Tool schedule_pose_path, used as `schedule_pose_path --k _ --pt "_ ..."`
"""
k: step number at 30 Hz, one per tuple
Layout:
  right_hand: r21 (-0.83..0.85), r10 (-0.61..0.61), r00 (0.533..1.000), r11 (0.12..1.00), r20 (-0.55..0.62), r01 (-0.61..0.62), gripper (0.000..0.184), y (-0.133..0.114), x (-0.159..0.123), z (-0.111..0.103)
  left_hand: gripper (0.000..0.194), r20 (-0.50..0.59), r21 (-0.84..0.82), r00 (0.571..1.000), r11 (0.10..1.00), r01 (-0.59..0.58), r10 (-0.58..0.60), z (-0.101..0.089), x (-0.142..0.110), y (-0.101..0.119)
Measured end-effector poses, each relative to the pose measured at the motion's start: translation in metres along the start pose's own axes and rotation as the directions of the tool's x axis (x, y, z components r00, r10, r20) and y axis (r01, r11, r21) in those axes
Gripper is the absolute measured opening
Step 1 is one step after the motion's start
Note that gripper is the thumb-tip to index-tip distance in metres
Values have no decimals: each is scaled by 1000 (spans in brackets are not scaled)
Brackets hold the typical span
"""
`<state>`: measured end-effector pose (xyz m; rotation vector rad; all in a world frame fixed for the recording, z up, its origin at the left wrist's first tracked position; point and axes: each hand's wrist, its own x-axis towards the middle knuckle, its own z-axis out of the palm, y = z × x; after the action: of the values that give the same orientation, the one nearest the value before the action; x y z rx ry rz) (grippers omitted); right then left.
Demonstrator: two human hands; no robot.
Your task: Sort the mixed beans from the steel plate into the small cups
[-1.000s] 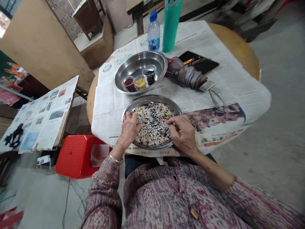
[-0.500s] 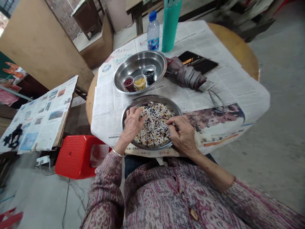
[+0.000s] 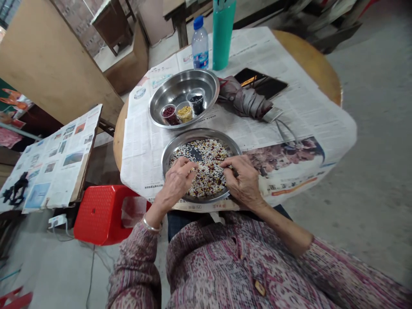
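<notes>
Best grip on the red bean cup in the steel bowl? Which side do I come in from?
Pinch the rim of the clear cup of red beans from straight above. It looks upright in the steel bowl, with the cup of yellow grains right beside it and the sloping bowl wall close on the other side, so wrapping its body from the side looks tight.

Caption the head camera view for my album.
Left hand and right hand in speckled mixed grains on a round steel plate.

Left hand (image 3: pixel 175 182) and right hand (image 3: pixel 244 181) in mixed grains (image 3: pixel 206 169), steel plate (image 3: pixel 199 134)
</notes>
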<state>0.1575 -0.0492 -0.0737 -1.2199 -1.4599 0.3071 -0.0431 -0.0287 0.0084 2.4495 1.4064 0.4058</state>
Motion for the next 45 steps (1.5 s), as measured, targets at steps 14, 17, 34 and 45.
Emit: schedule_pose_path --k 14,17,34,45 --pt "-1 -6 1000 1000 -9 6 18 -1 0 1 23 139 55 987 995 -87 79 -1 2 1" --pt "-10 -21 1000 1000 -7 21 19 -1 0 1 27 -34 71 999 997 -37 40 -1 8 -4" --pt "-2 -29 1000 1000 -9 29 20 0 0 1 30 44 -109 999 994 -21 26 32 27 11" --pt "-10 -46 999 999 -4 46 20 0 1 0 27 418 -76 908 997 9 24 0 1 29"
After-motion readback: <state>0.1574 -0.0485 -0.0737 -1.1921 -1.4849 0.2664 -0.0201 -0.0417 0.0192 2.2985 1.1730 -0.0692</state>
